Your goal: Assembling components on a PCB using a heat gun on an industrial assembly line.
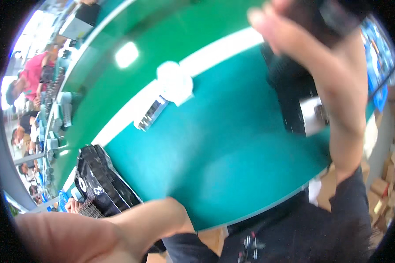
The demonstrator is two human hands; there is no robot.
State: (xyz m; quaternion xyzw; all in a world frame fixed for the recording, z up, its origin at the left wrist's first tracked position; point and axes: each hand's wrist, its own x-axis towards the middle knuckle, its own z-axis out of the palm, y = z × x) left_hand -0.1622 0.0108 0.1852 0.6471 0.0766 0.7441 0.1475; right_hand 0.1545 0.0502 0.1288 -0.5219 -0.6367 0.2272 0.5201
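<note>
Both arms are raised close to the camera. My left hand [61, 234] looms large and blurred at the lower left, its fingers out of sight. My right hand [285, 28] is up at the top right, smeared by motion; a black object [331, 17] lies against it, and I cannot tell whether it is held. Beyond my left forearm lies a shiny black bag [103, 179] with white marks. A crumpled white item [174, 81] touches a small silver-and-dark rectangular piece [152, 113] near the middle. Behind my right forearm stands a black bag or case [294, 87] with a white patch.
The teal tabletop [232, 166] curves in front of me. Along its far side runs a bright green surface [162, 35] with a white edge strip [224, 50]. Several people sit at the far left; another hand [73, 206] shows beside the black bag. Cardboard boxes [382, 184] are at the right.
</note>
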